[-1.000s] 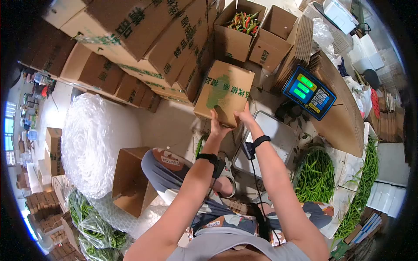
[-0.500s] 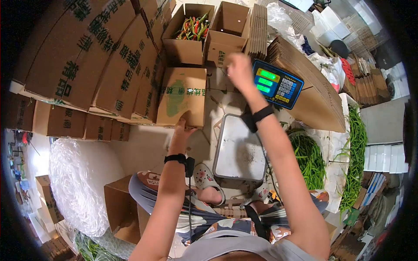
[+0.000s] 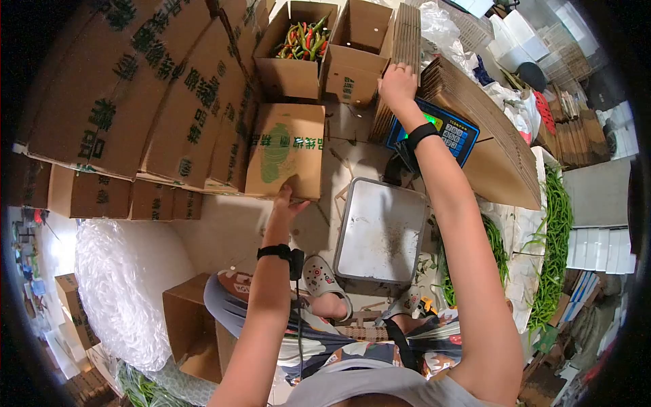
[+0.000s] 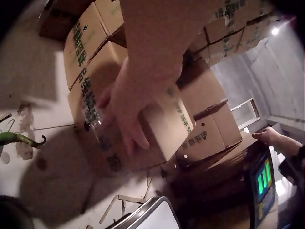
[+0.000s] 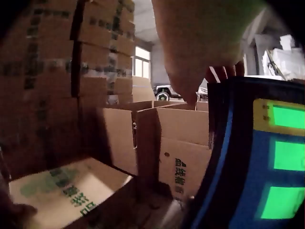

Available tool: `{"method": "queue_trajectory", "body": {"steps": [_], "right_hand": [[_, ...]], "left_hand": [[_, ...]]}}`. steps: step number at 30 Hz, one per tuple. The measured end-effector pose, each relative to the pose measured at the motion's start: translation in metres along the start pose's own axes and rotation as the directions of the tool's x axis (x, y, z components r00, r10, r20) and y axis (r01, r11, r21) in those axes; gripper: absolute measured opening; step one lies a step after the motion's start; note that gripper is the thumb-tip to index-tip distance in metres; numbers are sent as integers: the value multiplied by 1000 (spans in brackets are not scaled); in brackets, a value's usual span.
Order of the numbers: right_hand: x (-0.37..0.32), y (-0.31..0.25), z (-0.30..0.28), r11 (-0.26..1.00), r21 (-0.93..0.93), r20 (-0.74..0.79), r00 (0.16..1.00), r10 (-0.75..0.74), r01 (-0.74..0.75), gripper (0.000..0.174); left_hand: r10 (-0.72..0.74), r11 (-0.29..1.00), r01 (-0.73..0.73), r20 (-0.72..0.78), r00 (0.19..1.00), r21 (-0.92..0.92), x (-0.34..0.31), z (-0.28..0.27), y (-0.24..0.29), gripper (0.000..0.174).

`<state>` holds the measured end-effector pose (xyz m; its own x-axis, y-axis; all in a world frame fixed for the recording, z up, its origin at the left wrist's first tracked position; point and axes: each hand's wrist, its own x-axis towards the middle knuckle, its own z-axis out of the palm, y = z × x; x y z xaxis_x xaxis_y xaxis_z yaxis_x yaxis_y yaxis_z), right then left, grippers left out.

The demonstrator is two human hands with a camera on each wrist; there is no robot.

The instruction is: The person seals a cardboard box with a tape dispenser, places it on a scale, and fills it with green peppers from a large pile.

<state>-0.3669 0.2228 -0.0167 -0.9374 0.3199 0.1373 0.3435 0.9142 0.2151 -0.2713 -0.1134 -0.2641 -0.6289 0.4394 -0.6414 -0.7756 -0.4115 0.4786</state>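
Note:
A closed cardboard box (image 3: 285, 146) with green print lies on the floor against the carton stacks. My left hand (image 3: 283, 202) rests on its near edge, fingers spread flat over the box (image 4: 86, 95), as the left wrist view shows of the left hand (image 4: 128, 112). My right hand (image 3: 397, 85) reaches far forward and lies on the top edge of a stack of flattened cartons (image 3: 405, 34), just behind the blue scale display (image 3: 444, 132). In the right wrist view its fingers (image 5: 221, 72) touch behind the display (image 5: 267, 152); no firm grip shows.
The steel scale platform (image 3: 380, 230) sits on the floor before my feet. Two open boxes stand behind, one with red and green chillies (image 3: 302, 41), one empty (image 3: 363, 30). Tall carton stacks (image 3: 135, 88) fill the left; green chillies (image 3: 553, 224) lie at right, bubble wrap (image 3: 122, 278) at left.
My right hand has come down from mid-air above the scale display onto the stack of flattened cartons. The left hand stays on the printed box.

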Motion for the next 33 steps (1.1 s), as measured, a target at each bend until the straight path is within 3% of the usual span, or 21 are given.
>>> {"method": "queue_trajectory", "body": {"steps": [2,3,5,6,8,10,11,14,16,17,18,19,20,21,22,25,27,29,30,32,33], "right_hand": [[-4,0,-18,966,11,-129,958,258,-259,66],[2,3,-17,965,11,-129,956,262,-263,66],[24,20,-10,665,386,296,769,567,-639,84],[30,26,-13,665,387,387,768,511,-638,96],[31,28,-13,659,399,382,769,513,-638,97],[40,29,-20,636,413,433,755,493,-652,96],[41,28,-18,639,406,440,753,490,-653,96],[53,46,11,682,401,464,777,424,-612,104],[50,46,-2,732,305,481,762,434,-609,103],[47,45,-10,775,206,494,747,445,-598,101],[47,49,-6,897,93,344,860,377,-431,85],[38,45,-17,897,91,346,858,379,-432,85],[28,43,-27,991,-31,210,969,133,-130,73],[21,40,-33,967,-189,113,982,-153,172,62],[19,41,-32,958,-150,227,952,-207,245,52],[21,40,-21,942,-48,215,925,-314,331,40],[11,27,-10,938,-103,42,944,-327,330,14],[2,20,-8,940,-95,-49,941,-334,328,10],[0,16,-6,940,-101,-54,942,-332,326,10],[-7,7,-6,947,-168,24,961,-275,275,18],[-14,3,-12,934,-200,31,955,-295,295,16]], "left_hand": [[3,1000,-3,24,1000,-4,5,-7,-3,39],[-17,1000,18,43,999,-19,9,-10,-2,40],[-41,998,43,57,997,-35,7,-8,0,41],[-10,1000,10,12,1000,-18,4,-6,-3,42],[21,1000,-21,-36,999,-3,-6,-3,-3,43],[47,997,-37,168,985,-61,-3,-7,0,45],[41,997,-31,161,986,-65,-2,-10,-2,45],[30,995,-21,95,995,-95,-19,6,3,44],[-47,997,42,-70,996,-68,-23,14,8,44],[-49,997,44,-71,996,-70,-23,16,9,44],[-64,996,58,-96,993,-64,-22,15,9,44],[-79,996,72,-121,990,-58,-20,13,8,44],[-82,995,75,-121,989,-59,-18,11,7,44],[-42,997,37,-90,995,-61,-16,9,5,44],[-4,998,0,-58,998,-66,-15,7,2,43],[-46,999,43,-124,991,-30,-13,6,3,54],[-65,998,60,-170,983,-31,-12,10,5,53],[-88,996,82,-213,973,-35,-15,12,3,52],[-8,1000,8,-138,990,3,-16,9,2,53],[71,997,-70,-49,996,31,-10,6,0,55],[29,999,-26,-131,991,29,-8,7,0,55]]}}
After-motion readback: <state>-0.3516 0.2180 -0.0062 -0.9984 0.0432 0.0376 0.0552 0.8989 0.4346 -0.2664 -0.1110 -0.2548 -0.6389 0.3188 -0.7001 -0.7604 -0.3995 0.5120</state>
